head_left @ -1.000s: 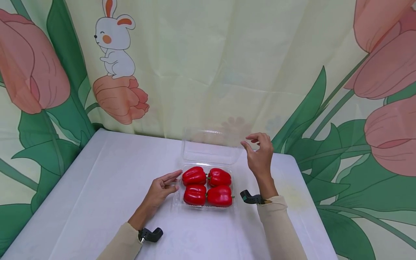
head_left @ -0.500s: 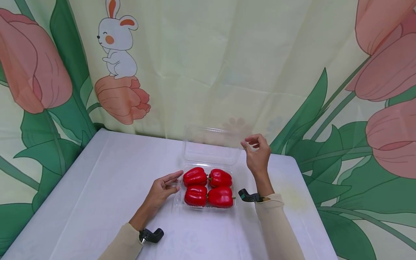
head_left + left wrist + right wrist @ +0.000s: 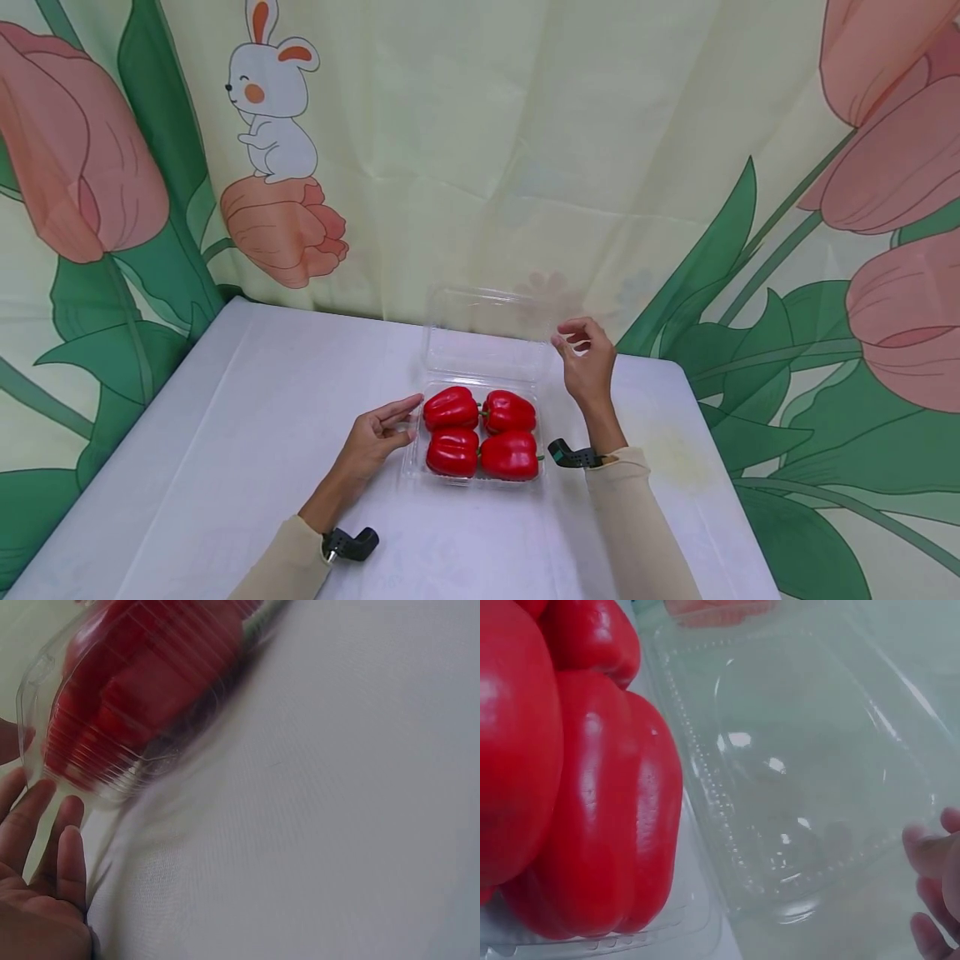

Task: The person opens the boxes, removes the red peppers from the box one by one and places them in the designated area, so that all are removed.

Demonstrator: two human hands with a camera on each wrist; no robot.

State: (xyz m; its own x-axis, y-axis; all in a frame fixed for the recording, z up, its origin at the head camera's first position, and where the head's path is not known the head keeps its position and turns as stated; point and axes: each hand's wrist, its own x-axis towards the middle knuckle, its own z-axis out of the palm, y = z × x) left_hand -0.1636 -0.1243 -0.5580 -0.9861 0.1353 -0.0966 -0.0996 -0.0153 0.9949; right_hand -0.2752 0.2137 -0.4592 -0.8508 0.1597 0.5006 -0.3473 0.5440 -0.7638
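A clear plastic container (image 3: 408,479) stands on the white table with red bell peppers (image 3: 510,455) in it, two by two. Its hinged clear lid (image 3: 480,350) is raised at the back. My left hand (image 3: 363,446) is at the container's left side, index finger and thumb apart, fingertips touching the rim; the left wrist view shows these fingers (image 3: 30,817) fairly straight. At the lid's right edge, my right hand (image 3: 592,367) pinches it between thumb and curled fingers. In the right wrist view, the thumb and fingers (image 3: 937,855) meet the lid's edge (image 3: 817,881).
A curtain (image 3: 480,150) printed with tulips and a rabbit hangs behind the table (image 3: 247,433) and along both sides. Black wrist cameras sit on the left wrist (image 3: 351,544) and right wrist (image 3: 573,454).
My right hand has moved slightly left and nearer the peppers, and the lid stands a little more upright. The left hand keeps its place at the container; the whole view has shifted slightly.
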